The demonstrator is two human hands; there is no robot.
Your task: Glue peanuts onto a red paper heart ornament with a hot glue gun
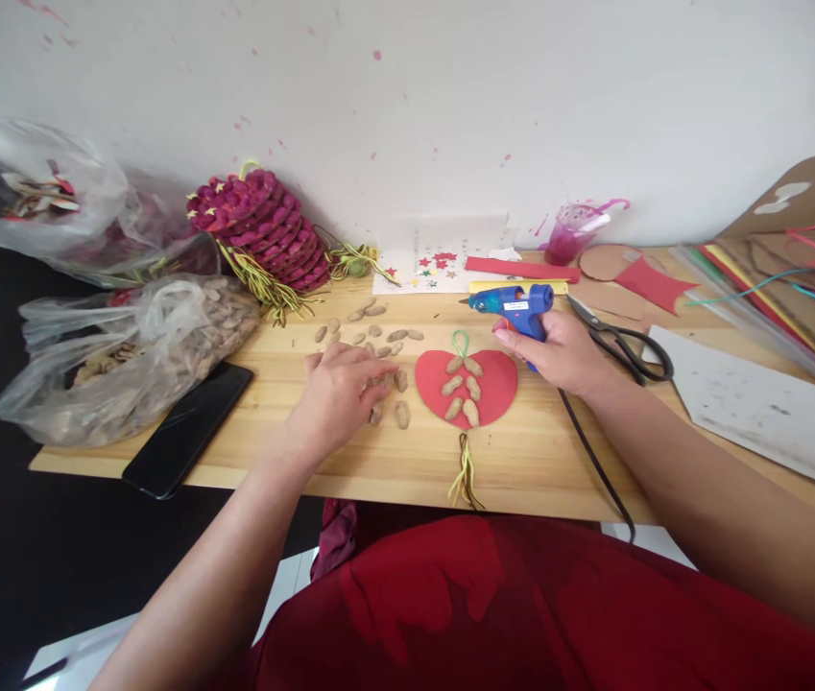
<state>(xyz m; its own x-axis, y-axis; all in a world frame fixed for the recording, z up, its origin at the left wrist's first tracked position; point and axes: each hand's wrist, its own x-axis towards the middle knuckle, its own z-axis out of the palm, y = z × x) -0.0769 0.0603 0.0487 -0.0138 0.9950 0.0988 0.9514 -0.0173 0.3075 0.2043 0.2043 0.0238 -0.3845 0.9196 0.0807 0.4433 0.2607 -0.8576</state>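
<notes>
A red heart-shaped cutout (497, 384) lies on the wooden table (378, 461), with several peanuts glued down its middle, a green loop on top and a yellow tassel below. My right hand (558, 353) grips a blue glue gun (515, 307) just above the heart's right side, nozzle pointing left. My left hand (339, 389) rests palm down over loose peanuts (378, 336) left of the heart, fingers curled onto them; I cannot tell whether it holds one.
A clear bag of peanuts (126, 365) and a black phone (187, 427) lie at the left. A magenta peanut ornament (263, 230) stands by the wall. Scissors (623, 341), red paper pieces (648, 283), a pink cup (572, 230) and paper sheets (753, 403) sit at the right.
</notes>
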